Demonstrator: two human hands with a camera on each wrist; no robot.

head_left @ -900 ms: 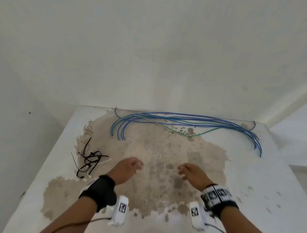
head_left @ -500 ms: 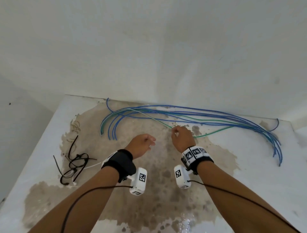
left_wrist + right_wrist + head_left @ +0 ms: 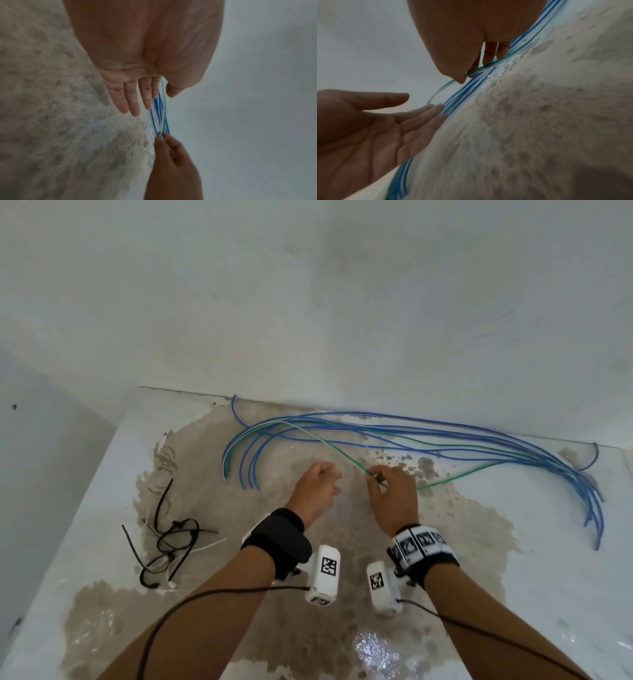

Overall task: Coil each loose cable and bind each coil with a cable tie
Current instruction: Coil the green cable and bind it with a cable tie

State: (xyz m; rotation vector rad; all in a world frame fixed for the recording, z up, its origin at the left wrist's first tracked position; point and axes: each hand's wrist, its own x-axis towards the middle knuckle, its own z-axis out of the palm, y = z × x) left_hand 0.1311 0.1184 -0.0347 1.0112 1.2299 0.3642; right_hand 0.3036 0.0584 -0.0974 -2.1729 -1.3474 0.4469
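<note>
- The right hand [image 3: 394, 498] pinches one thin green-and-white cable [image 3: 329, 446] between thumb and fingertip; the pinch itself is small and partly hidden behind the knuckles in the head view.
- The left hand [image 3: 315, 491] is just beside it, holding nothing; its fingers [image 3: 423, 112] lie straight and close together.
- The bundle of loose blue cables [image 3: 462, 436] lies along the back of the worn white table [image 3: 565, 577], by the wall.
- A tangle of black and white plastic cable ties [image 3: 171, 546] lies at the table's left.
- Both wrist views are blurred, and the cable ends cannot be made out there.
</note>
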